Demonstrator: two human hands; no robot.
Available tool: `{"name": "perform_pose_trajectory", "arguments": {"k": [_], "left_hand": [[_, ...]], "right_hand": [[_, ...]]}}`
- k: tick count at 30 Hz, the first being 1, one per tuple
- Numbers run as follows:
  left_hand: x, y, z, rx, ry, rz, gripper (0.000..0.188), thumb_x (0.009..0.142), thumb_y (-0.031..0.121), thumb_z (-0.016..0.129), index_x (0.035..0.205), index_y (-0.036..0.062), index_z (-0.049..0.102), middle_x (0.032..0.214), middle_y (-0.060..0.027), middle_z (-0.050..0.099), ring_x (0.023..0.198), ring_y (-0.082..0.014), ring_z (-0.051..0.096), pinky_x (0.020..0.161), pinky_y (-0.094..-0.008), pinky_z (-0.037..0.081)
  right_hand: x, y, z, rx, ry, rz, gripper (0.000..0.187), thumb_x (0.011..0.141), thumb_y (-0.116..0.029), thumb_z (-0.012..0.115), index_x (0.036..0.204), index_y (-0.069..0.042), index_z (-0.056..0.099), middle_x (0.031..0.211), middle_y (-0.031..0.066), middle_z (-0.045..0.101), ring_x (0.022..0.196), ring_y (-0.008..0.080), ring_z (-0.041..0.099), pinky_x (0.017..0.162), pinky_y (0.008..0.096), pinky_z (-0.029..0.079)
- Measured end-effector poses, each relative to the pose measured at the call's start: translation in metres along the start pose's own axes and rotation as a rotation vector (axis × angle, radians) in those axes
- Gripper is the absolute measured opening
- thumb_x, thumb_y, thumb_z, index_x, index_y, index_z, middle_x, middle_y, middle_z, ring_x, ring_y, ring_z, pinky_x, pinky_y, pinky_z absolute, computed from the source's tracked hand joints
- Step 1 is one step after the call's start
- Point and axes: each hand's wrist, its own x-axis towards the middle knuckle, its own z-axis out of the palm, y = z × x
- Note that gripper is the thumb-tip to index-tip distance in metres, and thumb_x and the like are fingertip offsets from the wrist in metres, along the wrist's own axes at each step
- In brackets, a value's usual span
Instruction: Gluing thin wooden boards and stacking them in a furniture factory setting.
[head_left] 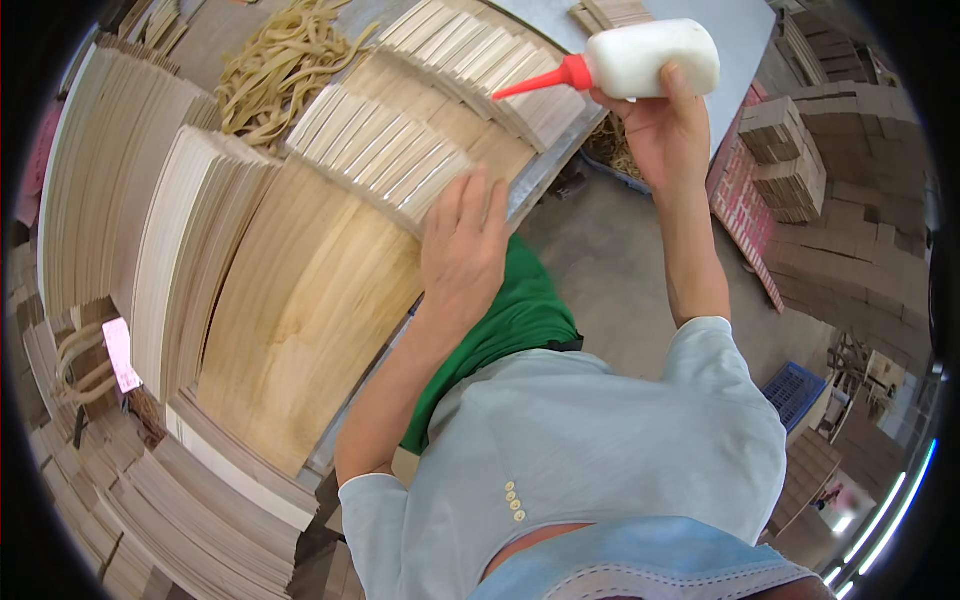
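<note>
My right hand (672,135) is wrapped round a white squeeze bottle (655,58) with a red pointed nozzle (540,80). The bottle lies sideways in the air, its tip aimed left over the wood pieces. My left hand (463,245) has its fingers stretched out against the near right end of a row of thin wooden slats (375,150). Pale, shiny lines run along several of these slats. Behind them, a second row of slats (465,55) lies on the same wooden board (420,105).
Tan, rubber-like bands (285,70) lie heaped beyond the slats. Tall stacks of thin boards (190,240) stand at left, beside a broad wooden panel (310,300). More wood stacks (850,200) and a blue crate (793,395) are on the right, across the floor (610,250).
</note>
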Motion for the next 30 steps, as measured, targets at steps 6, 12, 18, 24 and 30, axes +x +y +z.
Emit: {"name": "perform_pose_trajectory", "arguments": {"k": [6, 12, 18, 24, 30], "left_hand": [[0.072, 0.000, 0.036, 0.140, 0.019, 0.214, 0.050, 0.072, 0.014, 0.071, 0.118, -0.0010, 0.058, 0.133, -0.0155, 0.049, 0.126, -0.0349, 0.043, 0.103, -0.0436, 0.037], [0.099, -0.013, 0.060, 0.169, -0.011, 0.140, 0.042, 0.077, 0.017, 0.065, 0.116, 0.0023, 0.060, 0.135, -0.0152, 0.047, 0.131, -0.0402, 0.036, 0.106, -0.0482, 0.033], [0.101, -0.021, 0.056, 0.115, -0.077, 0.119, 0.041, 0.079, 0.018, 0.060, 0.118, 0.0038, 0.060, 0.136, -0.0157, 0.046, 0.131, -0.0426, 0.035, 0.107, -0.0544, 0.029], [0.110, -0.023, 0.046, 0.067, -0.220, 0.071, 0.042, 0.080, 0.018, 0.059, 0.121, 0.0064, 0.059, 0.137, -0.0132, 0.044, 0.131, -0.0413, 0.034, 0.107, -0.0621, 0.025], [0.117, -0.028, 0.040, -0.028, -0.254, 0.028, 0.031, 0.083, 0.021, 0.059, 0.112, 0.0117, 0.064, 0.134, -0.0110, 0.045, 0.129, -0.0385, 0.035, 0.104, -0.0697, 0.022]], "right_hand": [[0.039, -0.001, -0.030, 0.040, 0.064, 0.009, 0.041, 0.096, -0.028, 0.056, 0.128, -0.005, 0.045, 0.128, 0.0128, 0.053, 0.120, 0.0314, 0.053, 0.092, 0.0534, 0.053], [0.081, 0.009, -0.021, -0.017, 0.004, 0.063, 0.042, 0.096, -0.027, 0.056, 0.129, -0.004, 0.045, 0.128, 0.0126, 0.053, 0.121, 0.0314, 0.053, 0.094, 0.0541, 0.051], [0.135, 0.037, 0.000, -0.060, -0.088, 0.127, 0.042, 0.094, -0.022, 0.060, 0.126, 0.001, 0.046, 0.124, 0.0153, 0.055, 0.116, 0.0324, 0.057, 0.090, 0.0535, 0.054], [0.192, 0.085, 0.027, -0.188, -0.166, 0.185, 0.038, 0.090, -0.018, 0.063, 0.120, 0.003, 0.051, 0.112, 0.0149, 0.062, 0.105, 0.0308, 0.063, 0.084, 0.0494, 0.058], [0.214, 0.122, 0.050, -0.313, -0.297, 0.271, 0.041, 0.088, -0.017, 0.065, 0.119, 0.006, 0.051, 0.111, 0.0152, 0.062, 0.100, 0.0296, 0.065, 0.078, 0.0446, 0.061]]}}
